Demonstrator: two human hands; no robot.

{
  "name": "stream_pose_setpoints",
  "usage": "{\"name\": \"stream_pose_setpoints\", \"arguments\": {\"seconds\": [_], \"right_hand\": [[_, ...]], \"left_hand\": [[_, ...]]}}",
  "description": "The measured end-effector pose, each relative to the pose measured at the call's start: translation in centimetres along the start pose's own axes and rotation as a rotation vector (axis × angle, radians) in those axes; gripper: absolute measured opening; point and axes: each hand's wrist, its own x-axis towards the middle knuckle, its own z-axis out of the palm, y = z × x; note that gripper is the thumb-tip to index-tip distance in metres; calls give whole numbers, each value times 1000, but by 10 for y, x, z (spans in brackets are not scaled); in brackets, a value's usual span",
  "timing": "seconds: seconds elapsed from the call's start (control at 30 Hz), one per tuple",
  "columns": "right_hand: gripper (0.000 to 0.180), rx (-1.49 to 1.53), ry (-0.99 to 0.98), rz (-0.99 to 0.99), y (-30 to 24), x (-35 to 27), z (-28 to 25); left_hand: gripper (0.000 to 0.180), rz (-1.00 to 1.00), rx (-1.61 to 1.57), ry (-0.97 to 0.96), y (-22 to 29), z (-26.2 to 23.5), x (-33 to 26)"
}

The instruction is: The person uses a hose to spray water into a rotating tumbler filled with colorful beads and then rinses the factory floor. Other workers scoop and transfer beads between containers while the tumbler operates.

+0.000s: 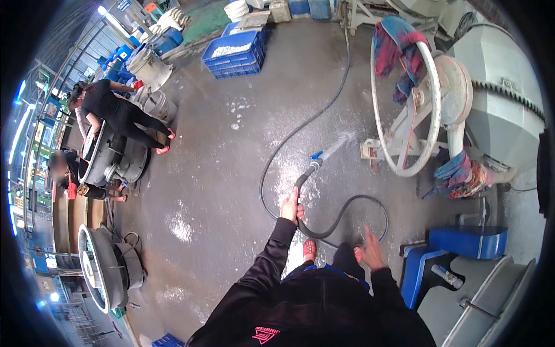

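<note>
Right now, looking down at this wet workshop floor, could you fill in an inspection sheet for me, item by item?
Surface: grey concrete floor, wet, with puddles and white foam patches.
Job's things: black hose, looped on the floor; its nozzle sprays water toward the big white wheel of a grey mixer drum.
Clutter: coloured rags draped on the wheel; blue crates; white buckets.
Hands: left hand grips the hose; right hand open, holding nothing.
Cables: nothing seen besides the hose.
Surroundings: a person in black bends over round machines at left; blue steps at right.
</note>
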Motion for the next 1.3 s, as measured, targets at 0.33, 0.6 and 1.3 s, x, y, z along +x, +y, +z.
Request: {"name": "stream_pose_setpoints", "arguments": {"seconds": [0.33,0.6,1.3], "right_hand": [[35,-102,-621,92,-57,153,95],[44,81,-803,110,-68,283,86],[42,346,-332,368,-138,670,43]], "left_hand": [[46,7,42,-122,100,25,17],[66,131,532,2,185,93,141],[54,474,901,-394,498,283,415]]}}
